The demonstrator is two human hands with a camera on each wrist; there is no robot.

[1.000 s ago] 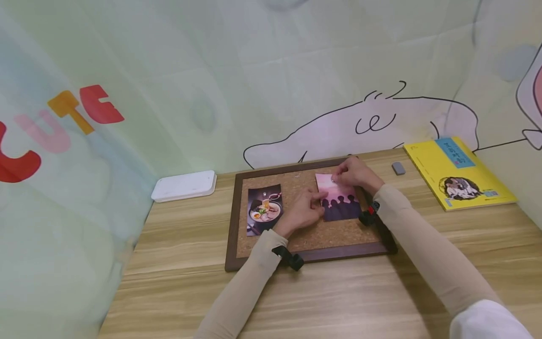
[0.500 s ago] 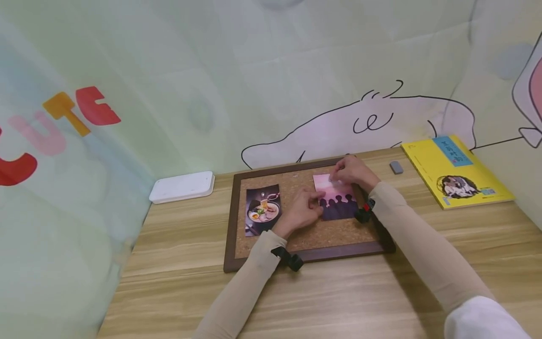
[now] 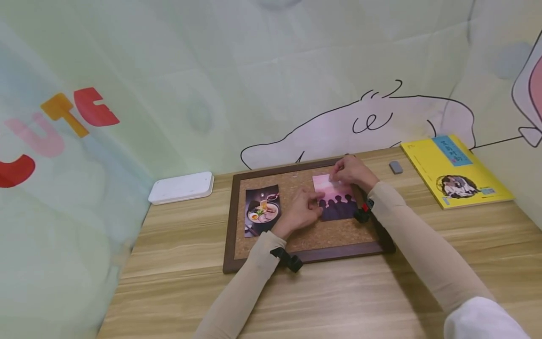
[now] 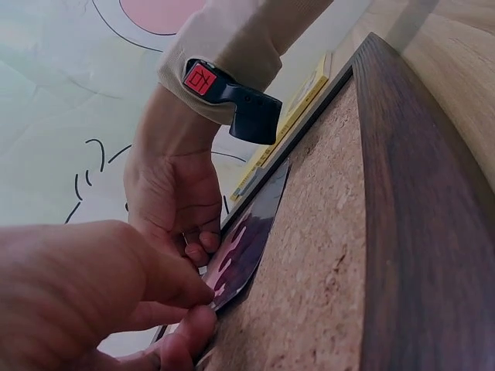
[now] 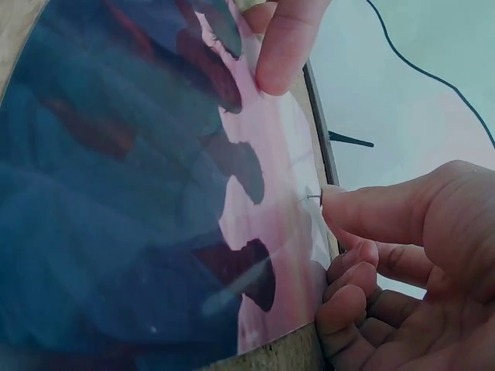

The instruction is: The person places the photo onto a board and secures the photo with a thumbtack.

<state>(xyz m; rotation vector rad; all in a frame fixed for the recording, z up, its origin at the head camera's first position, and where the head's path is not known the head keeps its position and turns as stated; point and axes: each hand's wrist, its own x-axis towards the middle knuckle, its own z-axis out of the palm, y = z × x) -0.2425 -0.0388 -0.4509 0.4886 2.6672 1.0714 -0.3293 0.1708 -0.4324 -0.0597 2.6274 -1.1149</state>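
On a dark-framed cork board (image 3: 338, 239) lies a pink and purple photo (image 3: 338, 212) with a row of dark silhouettes. My left hand (image 3: 301, 211) pinches that photo's left edge, thumb and index finger together there in the left wrist view. At the photo's upper part, my right hand (image 3: 352, 170) pinches a push pin (image 5: 313, 196); its thin metal shank shows between the fingertips and the paper, and its head is hidden by them. Left of the hands, a ramen photo (image 3: 262, 213) is on the cork with a small pin (image 3: 262, 195) near its top.
A white flat case (image 3: 181, 187) stands at the table's back left. Right of the board are a small grey block (image 3: 395, 167) and a yellow book (image 3: 455, 174). A printed cloth backdrop (image 3: 203, 94) rises behind the wooden table (image 3: 330, 292).
The head view has shifted slightly. The right fingers now cover the pin that glinted at their tips one second ago. The left hand keeps its place at the photo's edge.
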